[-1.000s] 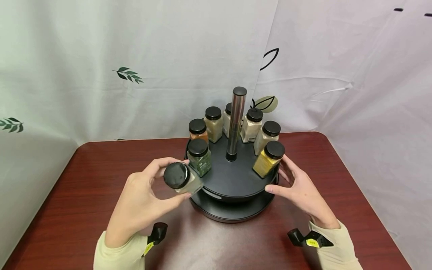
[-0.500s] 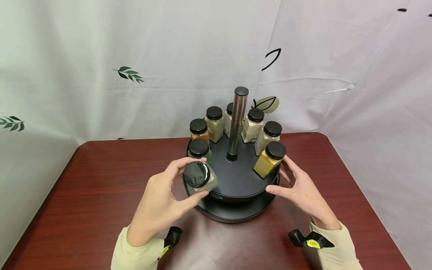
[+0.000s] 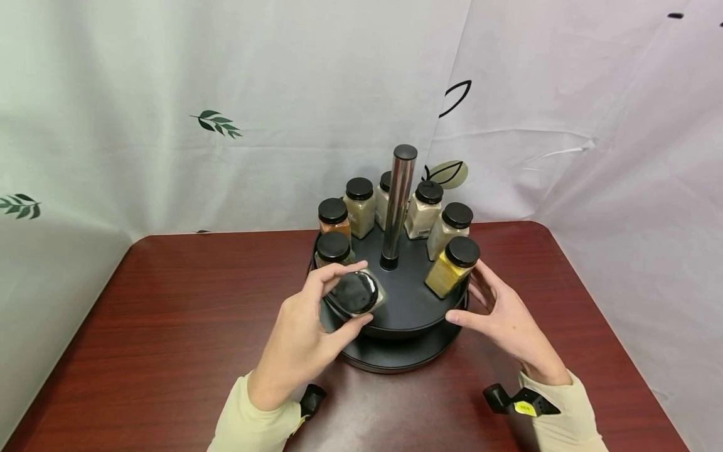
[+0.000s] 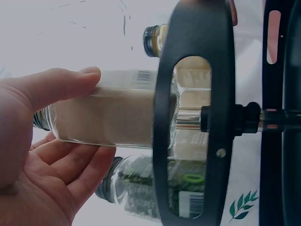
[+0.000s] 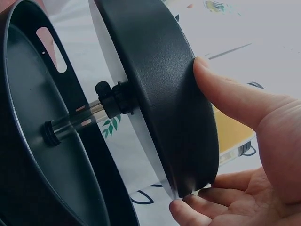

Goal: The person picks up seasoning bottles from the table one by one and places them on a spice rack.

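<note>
My left hand holds a square spice jar with a black lid between thumb and fingers, over the front left of a black two-tier turntable. In the left wrist view the jar contains tan powder, and its base end lies behind the slotted rim of the upper tier. My right hand grips the upper tier's rim at the front right, thumb and fingers on its wall. Just above it leans a yellow spice jar. A green-filled jar stands beside my left fingers.
Several more black-lidded jars stand round the upper tier, among them an orange one and a pale one. A metal post rises from its middle. The reddish wooden table ends at a white curtain.
My left hand has carried the jar rightward from the turntable's left edge to over its front left, partly covering the green-filled jar. My right hand has stayed at the rim.
</note>
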Demonstrator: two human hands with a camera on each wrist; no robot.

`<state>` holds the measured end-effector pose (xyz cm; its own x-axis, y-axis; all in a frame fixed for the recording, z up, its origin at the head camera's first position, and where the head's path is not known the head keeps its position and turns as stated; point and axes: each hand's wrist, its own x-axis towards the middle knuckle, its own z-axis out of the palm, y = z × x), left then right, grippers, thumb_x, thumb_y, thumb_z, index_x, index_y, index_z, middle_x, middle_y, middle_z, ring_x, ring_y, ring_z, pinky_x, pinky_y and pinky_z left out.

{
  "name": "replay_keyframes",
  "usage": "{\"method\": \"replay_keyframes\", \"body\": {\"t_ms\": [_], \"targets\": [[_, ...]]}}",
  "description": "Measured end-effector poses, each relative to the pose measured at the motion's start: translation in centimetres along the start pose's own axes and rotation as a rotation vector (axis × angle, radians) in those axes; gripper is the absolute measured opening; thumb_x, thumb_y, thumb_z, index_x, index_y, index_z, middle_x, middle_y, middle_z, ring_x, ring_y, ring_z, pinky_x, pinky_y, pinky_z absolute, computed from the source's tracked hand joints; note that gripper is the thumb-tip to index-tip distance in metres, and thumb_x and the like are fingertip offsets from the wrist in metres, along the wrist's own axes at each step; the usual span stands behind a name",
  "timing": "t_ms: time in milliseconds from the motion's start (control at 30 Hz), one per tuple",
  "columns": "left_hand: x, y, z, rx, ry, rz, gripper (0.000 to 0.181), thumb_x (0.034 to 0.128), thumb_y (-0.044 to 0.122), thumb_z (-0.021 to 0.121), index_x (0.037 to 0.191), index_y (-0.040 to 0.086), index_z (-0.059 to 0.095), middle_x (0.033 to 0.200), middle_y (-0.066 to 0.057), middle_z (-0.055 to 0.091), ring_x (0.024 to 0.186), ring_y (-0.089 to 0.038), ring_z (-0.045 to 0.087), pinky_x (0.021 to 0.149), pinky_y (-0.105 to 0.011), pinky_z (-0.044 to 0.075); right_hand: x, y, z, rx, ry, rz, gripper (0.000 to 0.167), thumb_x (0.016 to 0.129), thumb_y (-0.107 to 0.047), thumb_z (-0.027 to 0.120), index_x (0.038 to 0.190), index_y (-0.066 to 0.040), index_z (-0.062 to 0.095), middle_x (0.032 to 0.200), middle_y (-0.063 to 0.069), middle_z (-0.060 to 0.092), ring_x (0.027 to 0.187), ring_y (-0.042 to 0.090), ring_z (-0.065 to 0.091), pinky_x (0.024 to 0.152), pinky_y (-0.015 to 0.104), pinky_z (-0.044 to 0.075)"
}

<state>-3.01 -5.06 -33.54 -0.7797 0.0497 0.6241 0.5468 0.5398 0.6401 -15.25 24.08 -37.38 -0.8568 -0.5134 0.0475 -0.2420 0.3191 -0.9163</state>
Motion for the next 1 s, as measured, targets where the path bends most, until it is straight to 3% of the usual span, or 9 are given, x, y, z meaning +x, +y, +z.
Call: {"method": "replay_keyframes", "body": {"t_ms": [300,800,1000], "targets": [[-0.1,-0.6,1.8,0.156,0.03,0.008,0.066,0.0761,0.01,0.089,0.133,0.007,0.056,0.12,0.001,0.068,0.097,-0.011,0.066,0.081,-0.031,0.055,0.0,0.0,0.0,0.007,0.0,0.002,0.102,0.085,-0.014,0.083,0.162,-0.014,0.016,0.163,0.011,0.024,0.146,0.034,0.032,0.103,0.01,0.036],[-0.2,-1.1,3.2,0.214,0.05,0.008,0.065,0.0777,0.012,0.088,0.134,0.003,0.056,0.124,-0.008,0.067,0.109,-0.016,0.066,0.088,-0.034,0.056,0.1,0.2,0.0,0.01,0.002,-0.008,0.102,0.085,-0.013,0.083,0.162,-0.015,0.016,0.164,0.01,0.023,0.147,0.032,0.031,0.104,0.01,0.035],[-0.2,-1.2,3.4,0.236,0.063,-0.022,0.068,0.0781,0.013,0.088,0.136,0.003,0.055,0.124,-0.009,0.067,0.108,-0.018,0.067,0.089,-0.036,0.055,0.0,0.2,0.0,0.013,0.003,-0.003,0.102,0.085,-0.013,0.083,0.162,-0.014,0.016,0.164,0.01,0.024,0.147,0.032,0.031,0.104,0.01,0.036]]}}
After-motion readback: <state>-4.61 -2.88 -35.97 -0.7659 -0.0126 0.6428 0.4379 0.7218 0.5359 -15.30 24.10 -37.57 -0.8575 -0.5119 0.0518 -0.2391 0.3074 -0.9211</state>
